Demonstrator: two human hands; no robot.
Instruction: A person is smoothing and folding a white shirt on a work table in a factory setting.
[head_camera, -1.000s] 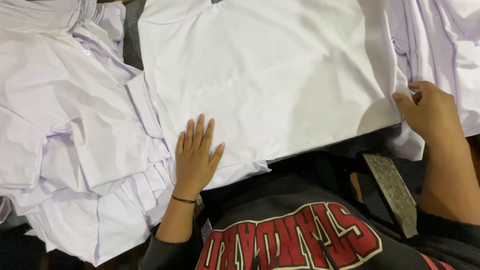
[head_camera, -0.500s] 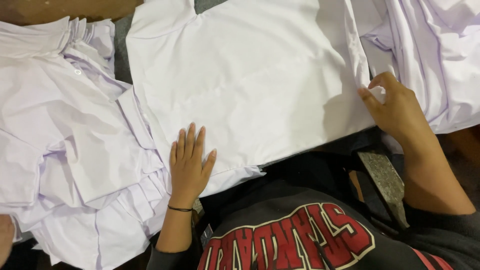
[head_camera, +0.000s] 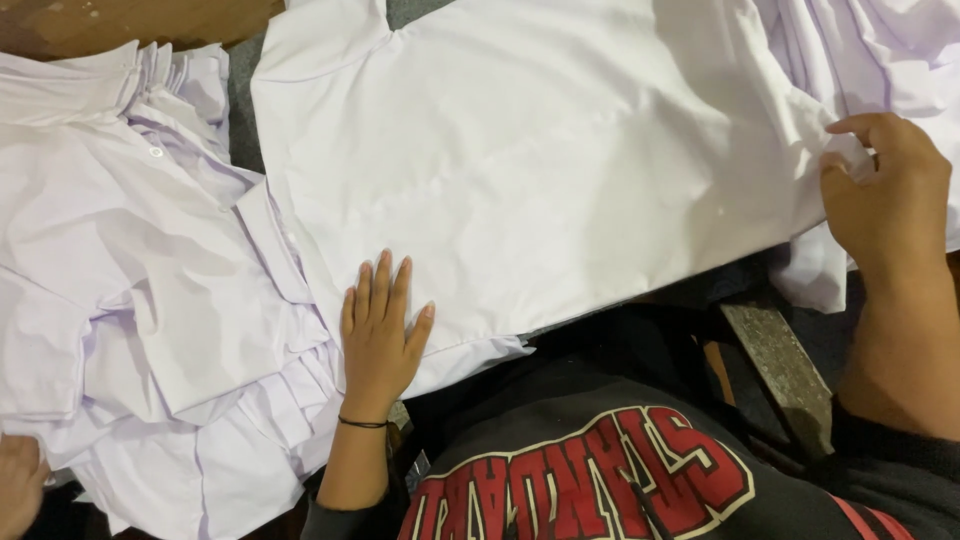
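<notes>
The right hand (head_camera: 885, 195) is pinching the side edge of a white shirt (head_camera: 540, 160) between thumb and fingers. The left hand (head_camera: 380, 335) is pressing flat, fingers spread, on its near hem. The shirt is lying lengthwise away from the person, collar pointing far, beside a stack of folded white shirts (head_camera: 130, 290) left of the flat hand.

Single view, from a camera worn on the person's head, looking steeply down and slightly forward over the chest onto the work surface directly in front of the body. The range is close: the dark printed top (head_camera: 600, 480) fills the lower edge, and the left hand (head_camera: 380, 335) and right hand (head_camera: 885, 195) enter from below. A spread white garment (head_camera: 540, 160) occupies the centre and reaches past the top edge; a stack of white shirts (head_camera: 130, 300) runs off the left edge. A strip of brown wooden surface (head_camera: 120, 20) shows at the top left corner. No second view overlaps this one.
</notes>
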